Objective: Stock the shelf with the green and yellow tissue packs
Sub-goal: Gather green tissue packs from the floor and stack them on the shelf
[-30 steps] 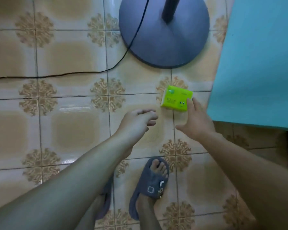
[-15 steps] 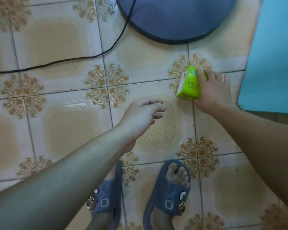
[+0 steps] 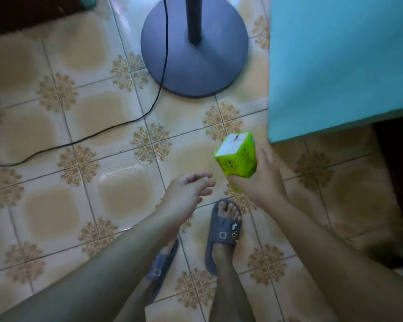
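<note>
A bright green tissue pack (image 3: 239, 156) with a white end and small cartoon eyes is gripped in my right hand (image 3: 261, 180), lifted off the tiled floor and tilted, white end up. My left hand (image 3: 186, 194) hovers just to its left with fingers loosely apart and nothing in it. No shelf is in view.
A dark round fan base (image 3: 194, 49) with its pole stands ahead on the floor, and a black cord (image 3: 116, 130) trails from it to the left. A turquoise surface (image 3: 340, 66) fills the upper right. My feet in grey slippers (image 3: 222, 235) stand below the hands.
My right hand closed on the green pack on the floor and raised it toward me. My left hand stayed open beside it. The view pulled back upward.
</note>
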Demonstrator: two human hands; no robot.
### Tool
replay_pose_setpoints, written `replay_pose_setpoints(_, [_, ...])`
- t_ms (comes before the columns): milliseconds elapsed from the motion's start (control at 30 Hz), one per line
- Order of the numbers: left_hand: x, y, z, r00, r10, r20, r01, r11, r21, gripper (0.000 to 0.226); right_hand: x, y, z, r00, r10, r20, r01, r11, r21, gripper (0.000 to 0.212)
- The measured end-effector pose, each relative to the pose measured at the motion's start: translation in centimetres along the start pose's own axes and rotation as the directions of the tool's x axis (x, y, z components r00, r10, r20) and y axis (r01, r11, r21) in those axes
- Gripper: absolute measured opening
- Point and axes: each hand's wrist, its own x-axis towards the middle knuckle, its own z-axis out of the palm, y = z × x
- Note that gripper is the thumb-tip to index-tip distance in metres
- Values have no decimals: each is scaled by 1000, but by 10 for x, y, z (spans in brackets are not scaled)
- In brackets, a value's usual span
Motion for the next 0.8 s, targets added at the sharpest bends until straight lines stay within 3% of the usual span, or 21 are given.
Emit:
replay_pose_setpoints(200, [-116,53,-1,972,155,176,-182,972,148,20,-136,-48,-94,977,44,-209,-1,979,202,92])
replay_pose_setpoints(400, [-277,97,16,886,272,375,-374,898,233,20,-322,-92,-190,905,177,-386,8,901,433,98])
replay_pose_setpoints(600, [-425,88,81,721,314,618,-539,814,216,19,-508,-98,-259,800,267,-537,9,890,456,93])
replay_pose_setpoints(800, [-574,18,172,516,277,811,-635,759,144,19,-709,-62,-302,632,362,-685,-14,889,458,91])
